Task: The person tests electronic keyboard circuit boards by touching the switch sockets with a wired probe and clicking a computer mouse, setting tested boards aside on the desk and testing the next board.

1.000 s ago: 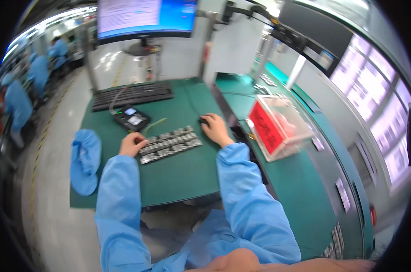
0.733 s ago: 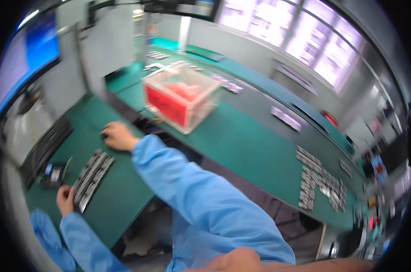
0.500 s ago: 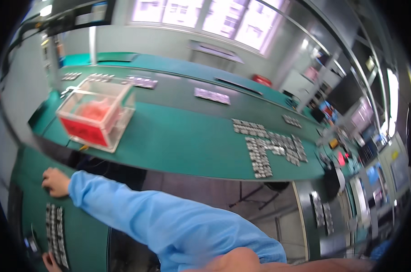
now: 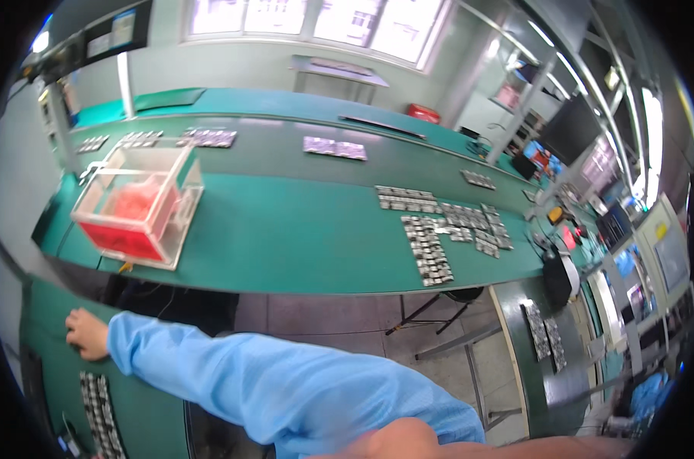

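Note:
My right hand (image 4: pixel 88 334) is at the far left, on the green-topped near bench (image 4: pixel 152 398). A light-blue sleeve (image 4: pixel 286 375) covers that arm, which stretches across the lower picture. The fingers are bent and drawn together; whatever lies under them is hidden. Just below the hand, two side-by-side rows of small dark and silvery parts (image 4: pixel 101 413) lie on the bench. A small dark device (image 4: pixel 69 437) with a bluish light rests left of these rows. My left hand is out of the picture at the lower left.
Across a gap stands a long green bench (image 4: pixel 286 252) with a clear-walled box (image 4: pixel 171 222) holding reddish material. Blocks of small silvery parts (image 4: pixel 430 249) and purplish panels (image 4: pixel 335 148) lie on it. A stool (image 4: pixel 439 310) stands beneath. Machines (image 4: pixel 661 252) crowd the right.
The view has shifted, so the far bench sits further left and slightly higher. My right hand appears lower, its fingers still bent. My left fingers, seen earlier beside the part rows, have left the picture.

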`<state>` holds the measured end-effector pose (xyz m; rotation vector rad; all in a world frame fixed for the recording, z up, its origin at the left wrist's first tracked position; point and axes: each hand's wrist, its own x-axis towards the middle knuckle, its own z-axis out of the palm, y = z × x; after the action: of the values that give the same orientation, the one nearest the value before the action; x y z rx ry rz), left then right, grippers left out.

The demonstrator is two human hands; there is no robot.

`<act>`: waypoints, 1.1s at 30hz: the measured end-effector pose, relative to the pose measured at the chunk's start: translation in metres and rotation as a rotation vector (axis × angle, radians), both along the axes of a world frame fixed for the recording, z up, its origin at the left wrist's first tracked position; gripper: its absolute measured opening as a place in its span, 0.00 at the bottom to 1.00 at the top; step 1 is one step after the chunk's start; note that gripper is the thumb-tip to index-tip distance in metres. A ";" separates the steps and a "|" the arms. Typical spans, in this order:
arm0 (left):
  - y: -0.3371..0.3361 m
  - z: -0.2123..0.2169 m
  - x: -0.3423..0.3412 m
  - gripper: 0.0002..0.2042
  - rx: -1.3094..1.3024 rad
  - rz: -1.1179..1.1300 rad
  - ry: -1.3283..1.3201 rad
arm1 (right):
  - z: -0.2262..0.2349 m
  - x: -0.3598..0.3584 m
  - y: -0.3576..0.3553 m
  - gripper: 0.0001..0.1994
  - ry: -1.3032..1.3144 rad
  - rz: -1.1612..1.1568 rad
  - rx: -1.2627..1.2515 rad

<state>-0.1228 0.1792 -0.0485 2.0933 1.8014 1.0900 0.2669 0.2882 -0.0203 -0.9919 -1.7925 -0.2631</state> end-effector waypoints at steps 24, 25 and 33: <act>-0.053 0.030 0.039 0.11 -0.010 0.052 -0.272 | 0.036 -0.017 -0.034 0.20 -0.593 -0.084 0.059; -0.049 0.031 0.039 0.11 -0.002 0.049 -0.270 | 0.037 -0.016 -0.032 0.20 -0.579 -0.046 0.032; -0.038 0.034 0.041 0.11 -0.051 0.012 -0.329 | 0.023 -0.003 -0.021 0.22 -0.319 0.087 -0.210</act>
<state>-0.0816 0.1413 -0.0149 1.7534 1.6646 1.2882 0.2639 0.2669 0.0022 -1.0598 -2.1836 -0.1893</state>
